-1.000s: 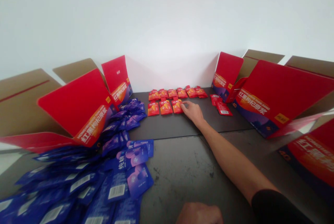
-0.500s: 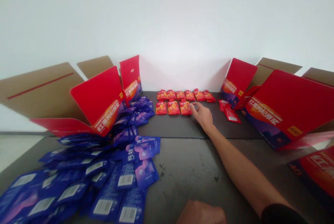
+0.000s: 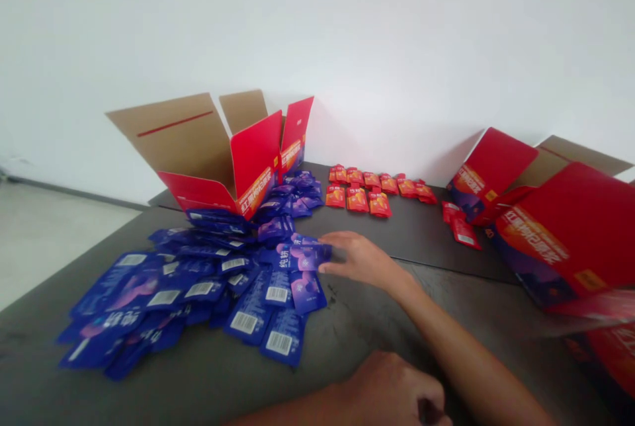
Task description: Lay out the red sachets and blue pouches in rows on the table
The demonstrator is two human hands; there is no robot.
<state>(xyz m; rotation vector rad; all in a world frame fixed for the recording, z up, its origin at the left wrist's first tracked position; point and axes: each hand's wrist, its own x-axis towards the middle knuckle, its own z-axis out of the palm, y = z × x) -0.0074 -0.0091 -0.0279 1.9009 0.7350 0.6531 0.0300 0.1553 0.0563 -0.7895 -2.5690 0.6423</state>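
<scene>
My right hand (image 3: 360,258) reaches to the right edge of the blue pouch pile (image 3: 198,280). Its thumb and fingers are apart, on either side of the end of a blue pouch (image 3: 302,257) printed with pink shapes; a dark gap shows between them. Below that pouch lies another blue pouch (image 3: 307,292), face up. My left hand (image 3: 397,389) is curled into a loose fist low in the view, near the right forearm. Nothing sticks out of its fingers. Several pouches in the pile show white barcode labels.
Red pouches (image 3: 357,199) lie in two rows near the wall. More red pouches (image 3: 461,227) lie beside an open red carton (image 3: 540,234) on the right. Another open carton (image 3: 255,171) stands behind the blue pile. A dark table (image 3: 357,327) bears everything.
My right hand has left the front row of red pouches and come nearer and left to the blue pouches. More of my left fist shows. The view has turned left.
</scene>
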